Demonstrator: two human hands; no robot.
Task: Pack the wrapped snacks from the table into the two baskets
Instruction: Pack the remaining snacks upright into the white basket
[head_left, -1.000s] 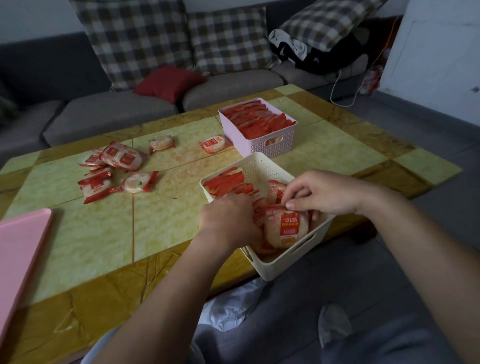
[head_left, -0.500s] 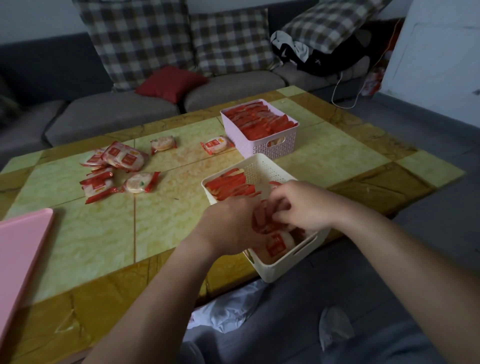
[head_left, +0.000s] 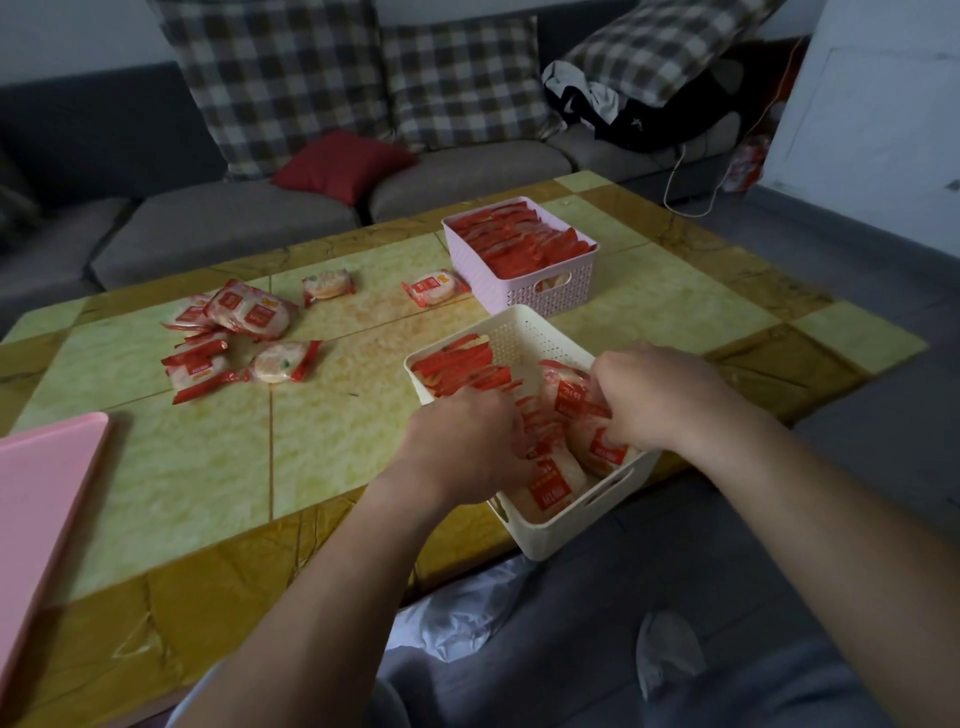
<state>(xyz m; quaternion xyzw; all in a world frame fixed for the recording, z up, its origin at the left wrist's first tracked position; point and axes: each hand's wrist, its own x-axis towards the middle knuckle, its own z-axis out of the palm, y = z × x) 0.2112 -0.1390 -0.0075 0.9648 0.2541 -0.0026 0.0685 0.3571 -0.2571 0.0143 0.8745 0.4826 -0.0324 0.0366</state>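
A white basket (head_left: 566, 535) sits at the table's near edge, partly over it, with red-and-white wrapped snacks (head_left: 457, 371) standing in rows inside. My left hand (head_left: 467, 441) reaches into its near left part, fingers among the packets. My right hand (head_left: 654, 397) is in its right part, fingers curled on a wrapped snack (head_left: 571, 397). More packets (head_left: 550, 486) lie at the near end. A pink basket (head_left: 524, 291) behind it is full of snacks. Loose snacks lie on the table: a pile (head_left: 228, 332) at the left, one (head_left: 327, 285) and another (head_left: 434, 287) further back.
The table (head_left: 337, 441) has a yellow-green and brown marbled top. A pink flat lid or board (head_left: 41, 499) lies at the near left. A grey sofa (head_left: 234, 218) with checked cushions and a red pillow stands behind. White crumpled plastic (head_left: 457, 613) lies under the table edge.
My right hand has moved from the basket's near end toward its right side, among the packets. My left hand has stayed in the basket's near left part.
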